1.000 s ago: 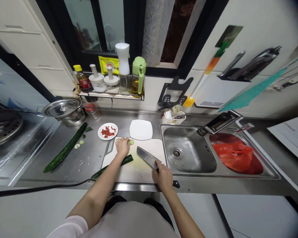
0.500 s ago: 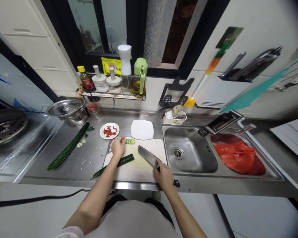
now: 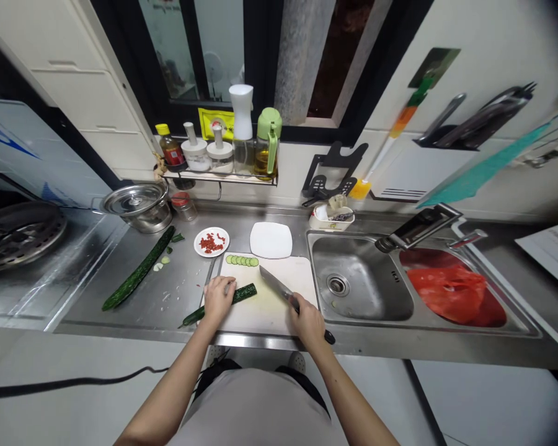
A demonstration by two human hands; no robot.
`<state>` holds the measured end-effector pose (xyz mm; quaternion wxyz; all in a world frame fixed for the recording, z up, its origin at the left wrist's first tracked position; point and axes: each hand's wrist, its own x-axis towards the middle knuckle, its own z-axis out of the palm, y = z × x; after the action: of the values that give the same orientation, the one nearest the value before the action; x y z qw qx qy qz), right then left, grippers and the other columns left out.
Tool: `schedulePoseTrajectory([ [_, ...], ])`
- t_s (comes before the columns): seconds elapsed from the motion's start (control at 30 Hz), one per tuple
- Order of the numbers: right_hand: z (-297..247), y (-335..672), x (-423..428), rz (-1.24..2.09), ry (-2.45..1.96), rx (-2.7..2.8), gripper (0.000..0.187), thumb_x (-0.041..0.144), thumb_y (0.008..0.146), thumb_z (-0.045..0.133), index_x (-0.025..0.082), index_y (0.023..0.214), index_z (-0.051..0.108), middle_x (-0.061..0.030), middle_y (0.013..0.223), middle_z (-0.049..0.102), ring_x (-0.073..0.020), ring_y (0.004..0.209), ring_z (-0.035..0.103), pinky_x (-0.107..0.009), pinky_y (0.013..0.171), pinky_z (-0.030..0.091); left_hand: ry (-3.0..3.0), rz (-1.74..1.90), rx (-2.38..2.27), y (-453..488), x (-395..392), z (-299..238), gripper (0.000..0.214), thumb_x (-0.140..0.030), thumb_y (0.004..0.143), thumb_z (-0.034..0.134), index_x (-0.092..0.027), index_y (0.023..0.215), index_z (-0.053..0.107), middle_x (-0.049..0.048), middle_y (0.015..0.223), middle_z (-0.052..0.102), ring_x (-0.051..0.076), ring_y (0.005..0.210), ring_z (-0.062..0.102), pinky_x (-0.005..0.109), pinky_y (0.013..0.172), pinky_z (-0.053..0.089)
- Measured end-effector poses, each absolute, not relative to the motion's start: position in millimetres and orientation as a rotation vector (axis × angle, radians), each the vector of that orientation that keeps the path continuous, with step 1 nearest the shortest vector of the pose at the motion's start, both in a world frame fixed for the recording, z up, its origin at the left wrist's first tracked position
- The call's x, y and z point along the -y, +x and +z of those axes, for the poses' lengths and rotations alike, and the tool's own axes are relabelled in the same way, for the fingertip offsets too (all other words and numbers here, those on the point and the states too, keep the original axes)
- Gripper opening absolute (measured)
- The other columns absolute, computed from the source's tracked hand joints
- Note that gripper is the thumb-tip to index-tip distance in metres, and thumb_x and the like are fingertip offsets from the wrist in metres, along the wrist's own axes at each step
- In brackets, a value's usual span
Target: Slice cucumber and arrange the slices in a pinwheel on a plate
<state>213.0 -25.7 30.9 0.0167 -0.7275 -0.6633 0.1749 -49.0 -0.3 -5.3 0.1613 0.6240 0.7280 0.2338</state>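
My left hand [image 3: 218, 300] rests over a cut cucumber [image 3: 245, 292] on the white cutting board [image 3: 270, 316], its fingers curled around the middle. The cucumber's cut end points right and its thin tail juts past the board's left edge. My right hand [image 3: 307, 322] grips the black handle of a kitchen knife [image 3: 275, 285]. The blade slants up and left above the board, apart from the cucumber. A short row of cucumber slices [image 3: 242, 261] lies along the board's far edge. Beyond it stand a white plate of chopped red pieces [image 3: 212, 241] and a white square plate [image 3: 270, 240].
A whole cucumber [image 3: 139, 269] and small scraps lie on the steel counter at left, near a lidded pot [image 3: 137, 204]. To the right is a sink [image 3: 363, 279] with a red bag [image 3: 446, 291] in its second basin. Bottles [image 3: 242, 124] line a shelf behind.
My left hand has moved from the slices at the board's far edge back toward me, onto the cut cucumber. The whole row of slices now shows. My right hand stays on the knife.
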Motion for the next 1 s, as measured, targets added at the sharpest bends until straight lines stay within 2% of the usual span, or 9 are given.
schedulePoseTrajectory([
  [0.2,32.9,196.2,24.5,0.665,-2.189,2.092,0.037,0.032,0.097,0.036,0.024,0.128,0.055,-0.0059,0.106,0.071,-0.0179,0.094,0.065,-0.025,0.075,0.038,1.997,0.639,-1.849,-36.0,0.8,-6.2,0.023,-0.035,0.091,0.05,-0.027,0.1,0.069,0.0056,0.103,0.067,0.022,0.1,0.057,0.037,0.091,0.041],
  [0.47,38.6,187.0,23.0,0.769,-2.204,2.137,0.032,0.029,0.098,0.034,0.017,0.114,0.059,-0.0088,0.098,0.071,-0.019,0.09,0.064,-0.025,0.068,0.033,2.059,0.632,-1.746,-31.2,-4.3,-9.4,0.025,-0.035,0.093,0.048,-0.025,0.103,0.069,0.0056,0.103,0.067,0.02,0.1,0.058,0.036,0.091,0.04],
  [0.57,38.3,186.2,22.0,0.821,-2.166,2.13,0.03,0.028,0.097,0.036,0.016,0.114,0.058,-0.0084,0.098,0.07,-0.0188,0.09,0.063,-0.024,0.067,0.032,2.043,0.655,-1.74,-29.9,-2.2,-14.9,0.025,-0.035,0.093,0.048,-0.026,0.104,0.069,0.005,0.103,0.067,0.019,0.098,0.059,0.035,0.091,0.04],
  [0.7,38.0,181.0,19.9,0.872,-2.113,2.146,0.028,0.027,0.096,0.039,0.016,0.115,0.056,-0.0077,0.098,0.07,-0.0183,0.09,0.063,-0.024,0.067,0.033,2.073,0.627,-1.742,-28.3,0.9,-19.4,0.026,-0.036,0.093,0.048,-0.027,0.102,0.071,0.0051,0.103,0.068,0.02,0.099,0.059,0.036,0.091,0.04],
  [1.0,52.1,158.2,17.3,0.889,-2.1,2.309,0.028,0.026,0.097,0.035,0.015,0.11,0.057,-0.0122,0.101,0.069,-0.021,0.092,0.064,-0.026,0.072,0.037,2.182,0.724,-1.701,-30.3,0.8,-24.7,0.025,-0.035,0.094,0.05,-0.027,0.102,0.072,0.0037,0.098,0.07,0.018,0.092,0.06,0.035,0.087,0.041],
])
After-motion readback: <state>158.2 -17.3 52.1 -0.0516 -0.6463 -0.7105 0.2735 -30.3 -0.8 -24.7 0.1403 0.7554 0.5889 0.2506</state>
